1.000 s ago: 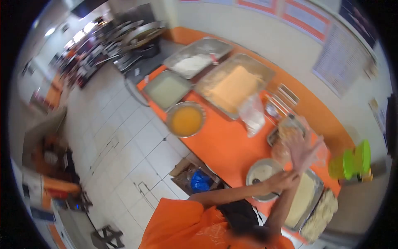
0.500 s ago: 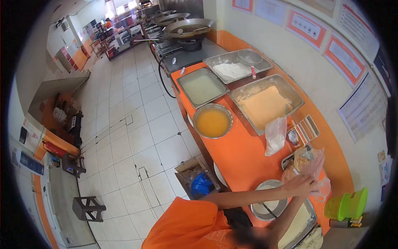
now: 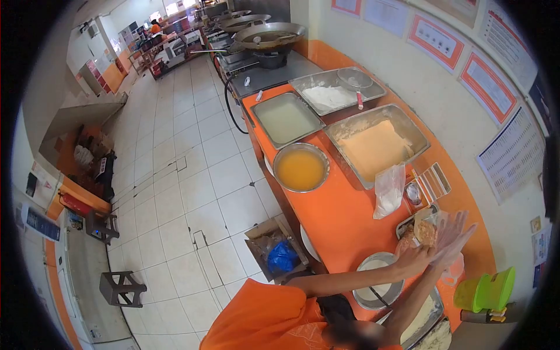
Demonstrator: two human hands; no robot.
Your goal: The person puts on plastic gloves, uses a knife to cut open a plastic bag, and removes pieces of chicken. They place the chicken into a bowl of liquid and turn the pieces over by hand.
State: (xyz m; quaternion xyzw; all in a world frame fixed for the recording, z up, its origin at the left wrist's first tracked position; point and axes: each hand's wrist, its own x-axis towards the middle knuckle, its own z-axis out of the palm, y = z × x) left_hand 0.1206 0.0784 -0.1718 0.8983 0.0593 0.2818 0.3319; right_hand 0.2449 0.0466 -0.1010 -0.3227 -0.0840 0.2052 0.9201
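Note:
My right hand (image 3: 456, 240) is raised over the orange counter with its fingers spread, wearing a clear plastic glove. My left hand (image 3: 415, 260) crosses to it, its fingers closed at the glove's cuff near the wrist. Below my forearms stands a metal bowl (image 3: 357, 298) of pale liquid with a dark-handled utensil in it. Under my right forearm lies a metal tray (image 3: 434, 318) of pale powder, partly hidden. Just beyond my hands, a container holds bagged brownish food (image 3: 427, 232). A crumpled clear plastic bag (image 3: 454, 269) lies beside my right wrist.
Along the counter (image 3: 344, 227) stand a bowl of orange liquid (image 3: 300, 169), a pan of cloudy liquid (image 3: 287, 119), a tray of white powder (image 3: 329, 98) and a tray of orange powder (image 3: 376, 149). Green containers (image 3: 484, 290) sit at the right. A box (image 3: 262, 256) rests on the floor.
My right hand has opened and spread its fingers upward inside the glove. My left hand has slid back toward the right wrist. The view has shifted slightly.

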